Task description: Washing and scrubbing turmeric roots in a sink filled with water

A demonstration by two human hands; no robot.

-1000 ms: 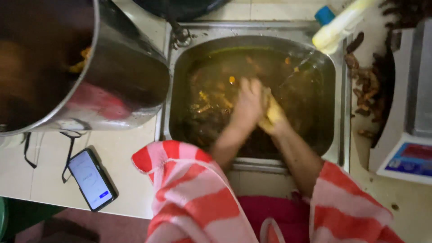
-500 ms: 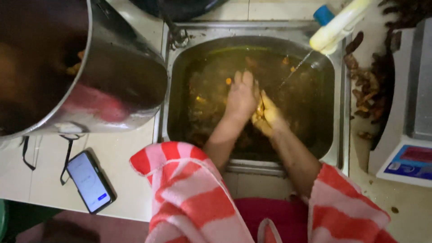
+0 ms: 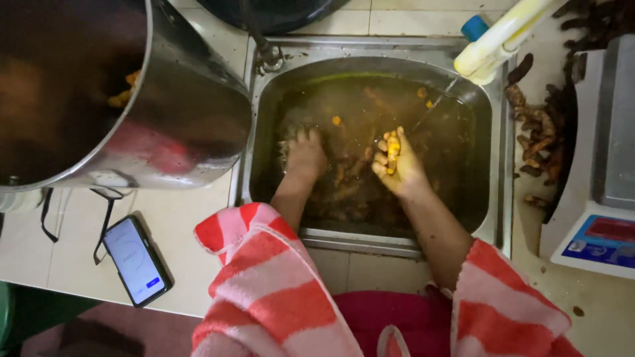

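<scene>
Right hand (image 3: 397,165) closed around a yellow-orange root (image 3: 393,147), knobbly and wet, held just above the murky brown water in the steel sink (image 3: 370,241); left hand (image 3: 305,155) palm-down, fingers spread among submerged roots (image 3: 344,178), grip not discernible; water too cloudy to show root shapes; large steel pot (image 3: 178,125) cut off at left; half a second ago the hands were together at the sink's middle, now apart.

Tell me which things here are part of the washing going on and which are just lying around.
In use:
right hand holding orange root
left hand in sink
roots in water

Lying about:
phone
big steel pot
scale
</scene>
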